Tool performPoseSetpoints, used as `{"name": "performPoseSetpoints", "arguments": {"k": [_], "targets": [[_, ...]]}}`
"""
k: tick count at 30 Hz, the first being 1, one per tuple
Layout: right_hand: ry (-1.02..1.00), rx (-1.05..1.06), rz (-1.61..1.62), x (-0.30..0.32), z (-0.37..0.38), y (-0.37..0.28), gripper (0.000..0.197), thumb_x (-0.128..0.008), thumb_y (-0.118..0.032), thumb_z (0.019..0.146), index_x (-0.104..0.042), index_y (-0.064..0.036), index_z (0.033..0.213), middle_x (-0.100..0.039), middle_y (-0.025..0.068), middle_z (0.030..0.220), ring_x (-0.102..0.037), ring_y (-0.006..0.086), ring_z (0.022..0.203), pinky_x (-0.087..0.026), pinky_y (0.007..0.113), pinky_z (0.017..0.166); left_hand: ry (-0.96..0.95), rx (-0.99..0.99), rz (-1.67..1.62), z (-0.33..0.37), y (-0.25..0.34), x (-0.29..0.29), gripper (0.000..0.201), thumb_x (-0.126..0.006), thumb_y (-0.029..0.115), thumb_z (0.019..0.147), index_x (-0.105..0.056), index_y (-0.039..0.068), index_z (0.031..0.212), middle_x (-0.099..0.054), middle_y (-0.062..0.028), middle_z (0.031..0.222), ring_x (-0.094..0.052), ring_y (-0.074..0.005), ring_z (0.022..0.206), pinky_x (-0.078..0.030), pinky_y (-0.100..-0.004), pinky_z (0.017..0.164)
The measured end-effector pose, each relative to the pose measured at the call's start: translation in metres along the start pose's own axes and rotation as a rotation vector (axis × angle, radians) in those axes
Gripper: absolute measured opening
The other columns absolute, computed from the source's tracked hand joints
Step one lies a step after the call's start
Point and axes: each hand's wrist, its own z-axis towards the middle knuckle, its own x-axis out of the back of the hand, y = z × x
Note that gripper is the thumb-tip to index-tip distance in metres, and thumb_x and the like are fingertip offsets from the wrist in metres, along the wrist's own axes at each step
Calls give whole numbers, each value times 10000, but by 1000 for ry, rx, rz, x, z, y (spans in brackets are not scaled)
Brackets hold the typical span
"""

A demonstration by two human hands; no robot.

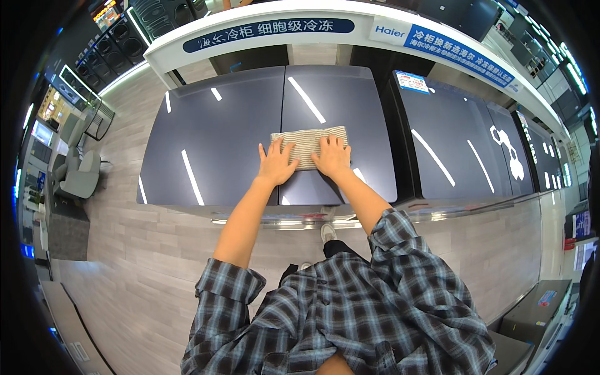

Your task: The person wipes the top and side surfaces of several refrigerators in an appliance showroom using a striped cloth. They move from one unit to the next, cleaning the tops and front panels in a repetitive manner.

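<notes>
A beige-and-brown striped cloth (306, 148) lies spread on the glossy dark blue-grey top of a chest freezer (215, 134). It covers part of the right lid panel, with its left edge near the seam between the two panels. My left hand (275, 165) rests on the left end of the cloth, fingers spread, the thumb pointing inward. On the right end, my right hand (333, 156) lies flat with its fingers stretched forward. Both palms face down, and neither hand grips the cloth. Ceiling lights reflect as white streaks on the lid.
A second dark freezer (447, 140) stands close on the right, bearing a price card (412, 82). Behind both runs a white curved display frame (269, 11) with blue sign panels. Grey chairs (81, 177) stand at far left. Wood-look flooring (150, 262) surrounds my feet.
</notes>
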Motion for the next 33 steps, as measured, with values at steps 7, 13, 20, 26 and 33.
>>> {"name": "performPoseSetpoints", "arguments": {"k": [7,13,20,26,33], "targets": [[52,41,-30,-8,-77,-8,418,-609,-404,844,-561,-87,1113,-528,115,1137,-494,304,1087,-410,506,860,21,-40,-30,-64,17,9,353,-633,347,847,-569,135,1121,-484,-128,1213,-431,-314,1239,-155,-651,1119],[98,107,-32,-12,-137,-12,446,-629,-413,831,-554,-74,1111,-536,119,1128,-494,286,1076,-404,489,853,93,-113,-20,-127,25,2,348,-664,309,802,-580,127,1086,-509,-118,1121,-466,-304,1163,-197,-656,1098],[153,246,-63,-20,-150,-24,514,-763,-397,740,-558,-88,1096,-551,93,1092,-509,268,1064,-398,444,858,244,-153,205,-151,25,-8,332,-723,217,748,-594,84,1024,-558,-114,1014,-535,-289,1045,-301,-571,1069],[124,303,-83,-28,-145,-57,488,-767,-372,745,-565,-88,1085,-558,65,1053,-515,233,1050,-406,412,855,338,29,333,-152,17,-18,290,-751,183,702,-604,63,921,-585,-99,896,-555,-271,887,-402,-408,795],[263,424,-95,-39,-135,-32,308,-691,-177,739,-558,-86,1002,-552,60,996,-522,218,973,-412,361,803,316,16,377,-139,16,-37,224,-717,168,690,-573,75,835,-596,-78,786,-616,-258,790,-480,-382,664]]}}
